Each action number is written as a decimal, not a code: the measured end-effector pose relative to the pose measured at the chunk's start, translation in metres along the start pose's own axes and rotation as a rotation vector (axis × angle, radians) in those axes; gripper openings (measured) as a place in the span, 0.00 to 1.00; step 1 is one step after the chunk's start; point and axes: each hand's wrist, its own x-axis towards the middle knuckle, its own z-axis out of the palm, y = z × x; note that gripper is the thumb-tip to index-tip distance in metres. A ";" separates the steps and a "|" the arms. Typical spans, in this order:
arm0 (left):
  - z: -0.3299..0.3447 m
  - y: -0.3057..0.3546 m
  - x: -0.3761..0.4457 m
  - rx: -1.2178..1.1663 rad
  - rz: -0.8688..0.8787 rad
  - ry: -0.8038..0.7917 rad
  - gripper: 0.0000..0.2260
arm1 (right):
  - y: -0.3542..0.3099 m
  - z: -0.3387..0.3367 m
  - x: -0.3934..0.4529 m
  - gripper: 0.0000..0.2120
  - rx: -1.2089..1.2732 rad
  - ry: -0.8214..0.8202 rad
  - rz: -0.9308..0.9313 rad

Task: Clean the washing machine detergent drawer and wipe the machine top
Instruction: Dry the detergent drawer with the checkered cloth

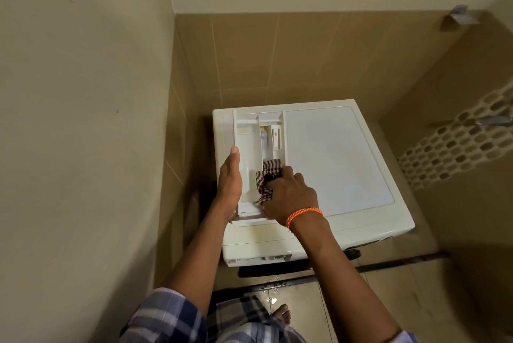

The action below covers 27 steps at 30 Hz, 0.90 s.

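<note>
Tiled corner, beige walls meeting tan glazed tile; washing machine (319,176) is sitting at centre frame, its smooth cream top (341,154) catching a dull sheen. Detergent drawer (251,148), pulled right out, is lying on the top toward 9 o'clock of the lid panel: long moulded plastic tray, off-white, split by thin walls into narrow compartments. Left hand (229,180) is bracing the drawer's outer wall, fingers straight along it, thumb side up. Right hand (288,194), orange braided thread at the wrist, is gripping a bunched checked cloth (266,176), soft woven, and pressing it into the near end of a middle compartment. Judging progress: drawer cleaning is under way, far compartments toward 12 o'clock looking yellowed yet; machine top wipe probably remaining. Floor at 6 o'clock is showing wet patches.
</note>
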 end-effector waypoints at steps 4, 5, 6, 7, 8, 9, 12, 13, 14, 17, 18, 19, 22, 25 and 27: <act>0.008 -0.002 -0.002 -0.005 0.007 -0.027 0.29 | 0.002 -0.008 0.006 0.16 -0.140 0.076 -0.001; 0.009 -0.001 -0.001 0.000 0.011 -0.034 0.29 | 0.003 -0.010 0.009 0.19 -0.166 0.094 -0.015; 0.010 -0.001 -0.001 0.004 0.010 -0.041 0.29 | 0.004 -0.013 0.012 0.22 -0.191 0.094 -0.024; 0.011 -0.001 -0.001 0.012 0.009 -0.050 0.29 | 0.004 -0.016 0.015 0.25 -0.216 0.081 -0.025; 0.012 -0.002 -0.001 0.020 0.009 -0.060 0.29 | 0.005 -0.019 0.018 0.27 -0.238 0.063 -0.015; 0.014 -0.003 -0.002 0.024 0.006 -0.070 0.29 | 0.004 -0.022 0.022 0.27 -0.256 0.051 0.003; 0.017 -0.006 -0.006 0.025 -0.019 -0.091 0.30 | 0.004 -0.027 0.030 0.22 -0.287 0.049 0.048; 0.017 -0.006 -0.007 0.022 -0.026 -0.088 0.30 | 0.004 -0.027 0.032 0.22 -0.283 0.049 0.047; 0.016 -0.006 -0.006 0.017 -0.028 -0.082 0.30 | 0.003 -0.028 0.034 0.22 -0.270 0.043 0.040; 0.012 -0.008 -0.005 0.011 -0.007 -0.067 0.29 | 0.003 -0.028 0.035 0.22 -0.220 0.023 -0.019; 0.011 -0.008 -0.006 0.008 -0.004 -0.059 0.29 | 0.003 -0.027 0.034 0.21 -0.209 0.033 -0.040; 0.011 -0.008 -0.006 0.001 -0.006 -0.050 0.30 | 0.003 -0.026 0.033 0.21 -0.196 0.044 -0.058; 0.011 -0.008 -0.006 -0.019 -0.019 -0.041 0.30 | 0.010 -0.018 0.025 0.19 -0.136 0.073 -0.095; 0.011 -0.009 -0.002 -0.028 -0.034 -0.030 0.31 | 0.014 -0.001 0.010 0.16 -0.188 0.220 -0.168; 0.012 -0.009 -0.001 -0.034 -0.038 -0.021 0.34 | 0.013 0.011 0.001 0.17 -0.213 0.326 -0.202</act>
